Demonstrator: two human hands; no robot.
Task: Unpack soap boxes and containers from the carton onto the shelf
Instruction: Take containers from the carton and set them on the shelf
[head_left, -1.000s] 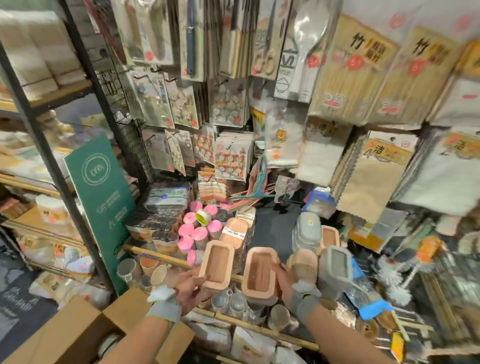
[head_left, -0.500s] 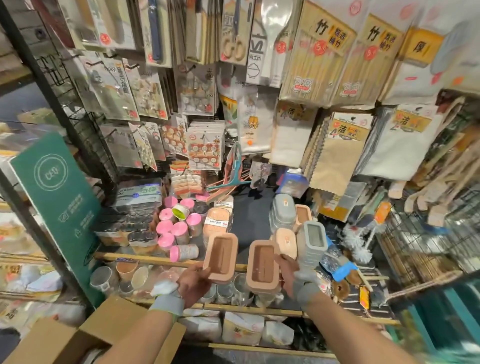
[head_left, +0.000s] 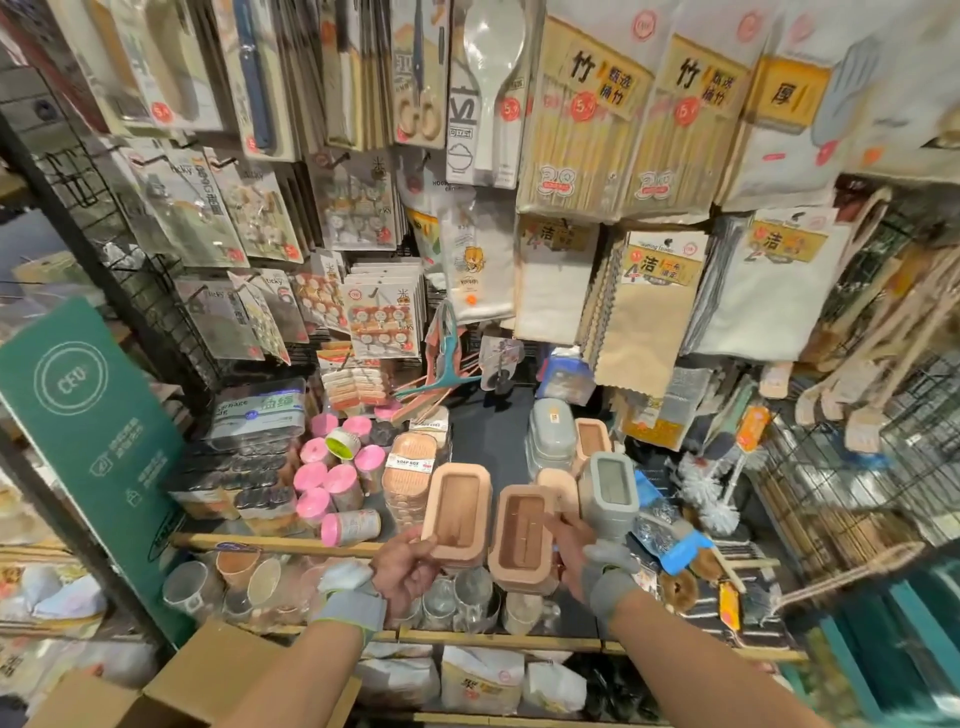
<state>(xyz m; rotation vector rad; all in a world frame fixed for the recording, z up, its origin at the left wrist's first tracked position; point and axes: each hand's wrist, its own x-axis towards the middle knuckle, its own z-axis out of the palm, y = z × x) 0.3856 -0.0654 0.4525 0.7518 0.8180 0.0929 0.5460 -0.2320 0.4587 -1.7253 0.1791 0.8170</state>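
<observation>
My left hand (head_left: 408, 564) grips a peach-pink soap box (head_left: 457, 512) by its near end, open side facing me. Beside it, my right hand (head_left: 571, 551) grips a second peach-pink soap box (head_left: 522, 535) on its right side. Both boxes hover over the front edge of the shelf (head_left: 488, 457). The open brown carton (head_left: 208, 686) sits at the bottom left, below my left forearm. More soap boxes stand on the shelf: a labelled peach stack (head_left: 410, 473), grey ones (head_left: 550, 431) and a grey one (head_left: 608, 486) just right of my right hand.
Pink-lidded jars (head_left: 327, 483) crowd the shelf's left side. A green sign board (head_left: 88, 431) leans at the left. Packaged goods hang on the grid wall above. Cups (head_left: 244, 577) fill the lower shelf. White brushes (head_left: 711, 488) lie at the right.
The view has swung a little to the right and closer. Both hands still hold their soap boxes, raised slightly toward the shelf's dark middle.
</observation>
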